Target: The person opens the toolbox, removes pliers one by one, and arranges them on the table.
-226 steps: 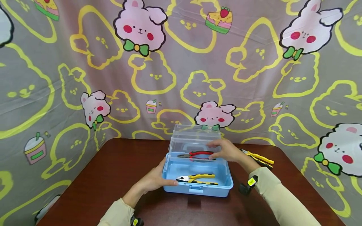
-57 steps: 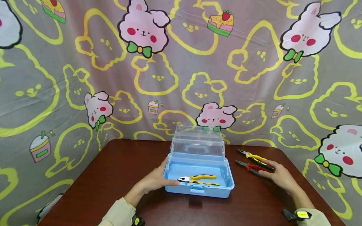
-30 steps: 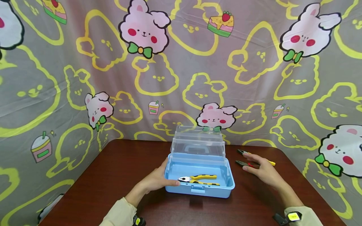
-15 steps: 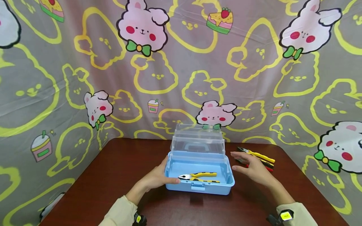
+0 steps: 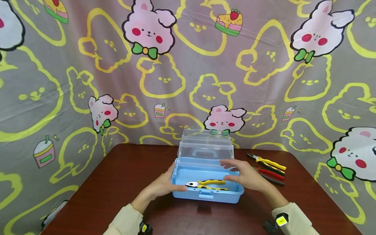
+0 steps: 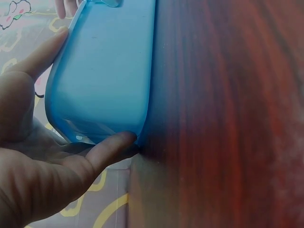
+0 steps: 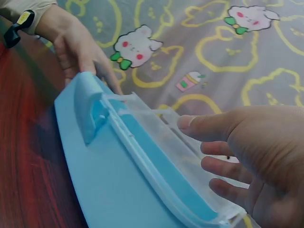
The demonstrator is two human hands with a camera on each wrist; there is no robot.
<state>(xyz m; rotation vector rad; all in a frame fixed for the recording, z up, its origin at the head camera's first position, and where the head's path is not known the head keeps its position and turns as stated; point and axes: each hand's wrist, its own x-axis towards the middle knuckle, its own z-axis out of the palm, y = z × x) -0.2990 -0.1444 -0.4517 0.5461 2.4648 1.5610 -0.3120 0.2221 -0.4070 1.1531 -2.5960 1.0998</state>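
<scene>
A light blue toolbox (image 5: 221,197) stands on the table with its clear lid (image 5: 205,143) raised at the back. Inside, near the front wall, lies a pair of yellow-and-black pliers (image 5: 211,181). My left hand (image 5: 156,187) grips the box's left end, thumb along the front rim and fingers around the side; the left wrist view shows thumb and fingers spread around the blue wall (image 6: 104,71). My right hand (image 5: 248,176) hovers over the box's right end, fingers apart and holding nothing, its thumb tip overlapping the pliers' handle. In the right wrist view its fingers (image 7: 228,168) are loosely bent.
Right of the box lie two more tools on the brown table (image 5: 123,169): yellow-and-black pliers (image 5: 268,162) and red-and-black pliers (image 5: 271,173), partly behind my right hand. A patterned curtain (image 5: 188,81) encloses the back and sides.
My right hand carried the red-and-black pliers from the box to the table at right, released them, then moved left, back over the box. My left hand stayed on the box.
</scene>
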